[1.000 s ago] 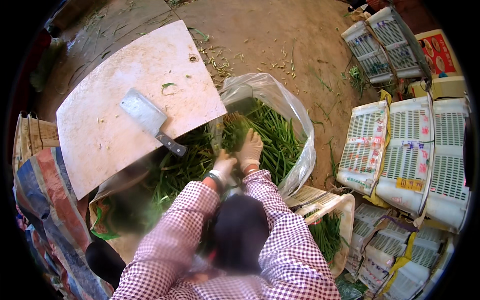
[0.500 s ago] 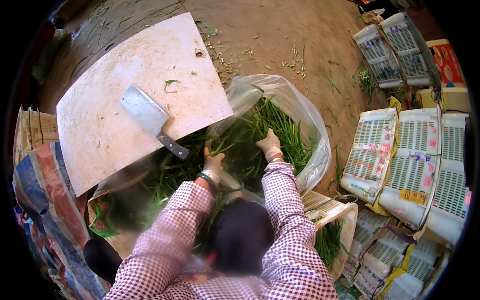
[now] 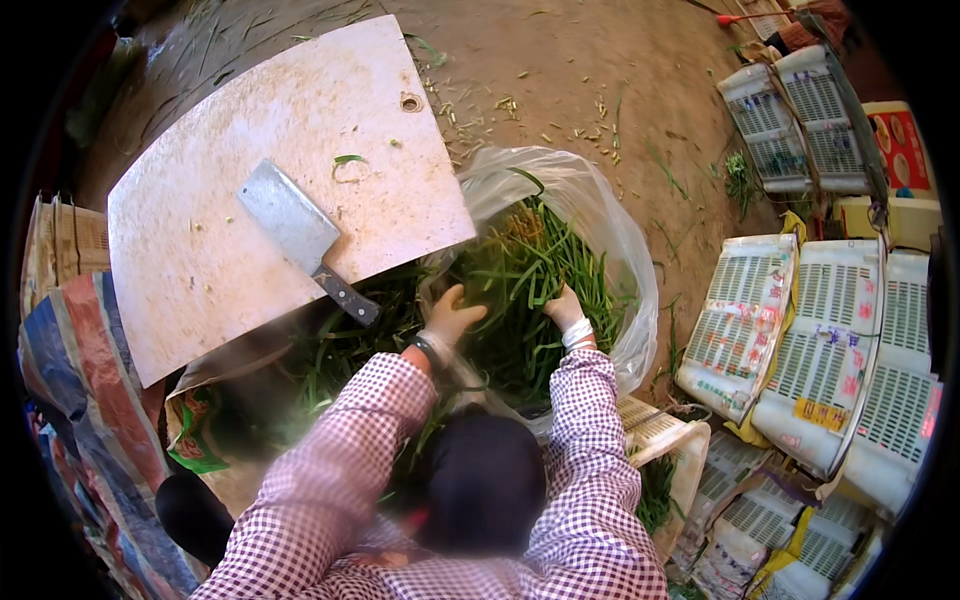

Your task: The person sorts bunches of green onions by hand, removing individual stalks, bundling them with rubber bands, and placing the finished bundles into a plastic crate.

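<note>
A large clear plastic bag [image 3: 622, 215] stands open in front of me, filled with long, narrow green leaves [image 3: 535, 270]. Both my hands wear pale gloves and reach into its near side. My left hand [image 3: 452, 318] is at the left edge of the heap, its thumb and fingers apart. My right hand [image 3: 567, 308] touches the heap's right side, thumb raised from the fingers, which the leaves partly hide. A broad-bladed cleaver [image 3: 292, 218] with a dark riveted handle lies on the white board [image 3: 230, 140], its handle sticking out past the near edge.
More greens lie in a printed sack [image 3: 195, 430] under the board's near edge. A plastic crate [image 3: 665, 430] with greens stands at right. Several white slatted crates [image 3: 740, 310] line the far right. A striped tarp [image 3: 110, 385] hangs at left. Cut bits litter the floor [image 3: 560, 80].
Both hands have moved slightly right and toward me. My left hand's fingers have spread. The leaves now heap higher in the middle of the bag. A person's sleeve has appeared at the top right.
</note>
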### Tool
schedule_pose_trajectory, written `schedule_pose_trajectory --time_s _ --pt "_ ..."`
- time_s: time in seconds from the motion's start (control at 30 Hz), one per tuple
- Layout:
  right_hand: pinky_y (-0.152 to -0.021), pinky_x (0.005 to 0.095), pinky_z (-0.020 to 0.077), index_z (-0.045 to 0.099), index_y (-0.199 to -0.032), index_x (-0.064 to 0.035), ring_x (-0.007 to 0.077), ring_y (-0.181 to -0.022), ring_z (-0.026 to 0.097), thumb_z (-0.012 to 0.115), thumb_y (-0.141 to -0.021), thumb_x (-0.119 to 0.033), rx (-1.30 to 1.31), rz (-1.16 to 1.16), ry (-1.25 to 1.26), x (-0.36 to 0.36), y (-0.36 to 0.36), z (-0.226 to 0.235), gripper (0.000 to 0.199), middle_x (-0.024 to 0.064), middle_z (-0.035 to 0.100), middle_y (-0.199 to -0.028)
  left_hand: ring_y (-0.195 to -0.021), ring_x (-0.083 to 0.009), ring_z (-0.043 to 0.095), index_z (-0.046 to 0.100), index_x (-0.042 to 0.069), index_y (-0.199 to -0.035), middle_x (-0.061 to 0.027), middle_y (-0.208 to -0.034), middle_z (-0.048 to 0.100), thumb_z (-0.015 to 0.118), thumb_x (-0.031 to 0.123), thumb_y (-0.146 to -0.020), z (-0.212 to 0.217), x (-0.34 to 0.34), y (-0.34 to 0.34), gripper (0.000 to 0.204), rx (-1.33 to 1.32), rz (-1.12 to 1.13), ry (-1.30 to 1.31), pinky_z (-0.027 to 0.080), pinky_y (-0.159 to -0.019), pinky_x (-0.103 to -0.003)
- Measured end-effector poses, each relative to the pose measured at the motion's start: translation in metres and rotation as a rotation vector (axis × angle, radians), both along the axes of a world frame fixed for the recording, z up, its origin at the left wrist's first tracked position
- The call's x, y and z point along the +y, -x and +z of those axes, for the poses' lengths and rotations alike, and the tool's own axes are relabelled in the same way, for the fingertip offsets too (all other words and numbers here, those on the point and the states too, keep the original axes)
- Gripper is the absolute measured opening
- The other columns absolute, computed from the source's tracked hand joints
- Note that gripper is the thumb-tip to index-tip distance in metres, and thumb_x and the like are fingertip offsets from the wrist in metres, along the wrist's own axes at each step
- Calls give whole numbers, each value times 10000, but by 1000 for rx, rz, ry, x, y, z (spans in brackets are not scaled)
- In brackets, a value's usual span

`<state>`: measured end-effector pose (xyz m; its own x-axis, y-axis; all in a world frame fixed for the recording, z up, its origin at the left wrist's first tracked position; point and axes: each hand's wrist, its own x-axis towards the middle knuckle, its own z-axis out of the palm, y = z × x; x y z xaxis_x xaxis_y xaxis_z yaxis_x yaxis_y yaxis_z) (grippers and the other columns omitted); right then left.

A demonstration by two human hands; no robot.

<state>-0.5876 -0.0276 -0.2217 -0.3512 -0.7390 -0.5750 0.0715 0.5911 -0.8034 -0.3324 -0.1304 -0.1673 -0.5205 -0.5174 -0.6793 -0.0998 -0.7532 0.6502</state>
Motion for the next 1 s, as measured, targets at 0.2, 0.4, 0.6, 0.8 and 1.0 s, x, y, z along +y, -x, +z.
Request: schedule_pose_trajectory --time_s 0.2,0.4,0.6,0.8,1.0 --pt "-889 309 495 484 -1259 32 236 -1081 569 620 -828 8 228 -147 136 18 -49 -3 452 117 582 -1207 -1401 -275 306 10 11 -1526 -224 -1522 278 815 284 -752 8 -2 9 1149 211 -171 -44 254 -1135 -357" --pt "-907 459 429 315 -1394 82 429 -1067 487 680 -745 -137 930 415 32 38 -153 34 776 269 504 -1207 -1084 -175 577 674 30 -1145 -45 -1170 665 685 235 -888 28 16 3 329 118 17 -461 429 -966 -309" --pt "-849 424 474 619 -1117 9 356 -949 586 584 -898 -267 789 471 110 -3 -102 82 354 193 620 -983 -1032 -187 583 702 67 -1097 -53 -1140 670 713 198 -851 -26 18 -11 280 -88 231 -517 440 -937 -316" --pt "-918 434 431 681 -1025 -31 360 -1040 539 610 -896 -311 1099 191 17 -37 -67 25 316 166 604 -1104 -977 -201 619 673 17 -1114 -86 -1087 685 733 207 -829 -11 14 -2 347 -125 191 -467 484 -867 -313" --pt "-822 439 453 671 -889 -36 351 -942 570 574 -865 -267 882 356 189 -43 -103 3 252 153 643 -989 -960 -219 639 672 22 -1101 -85 -1056 695 708 108 -841 -55 14 -20 277 58 130 -633 501 -899 -356"
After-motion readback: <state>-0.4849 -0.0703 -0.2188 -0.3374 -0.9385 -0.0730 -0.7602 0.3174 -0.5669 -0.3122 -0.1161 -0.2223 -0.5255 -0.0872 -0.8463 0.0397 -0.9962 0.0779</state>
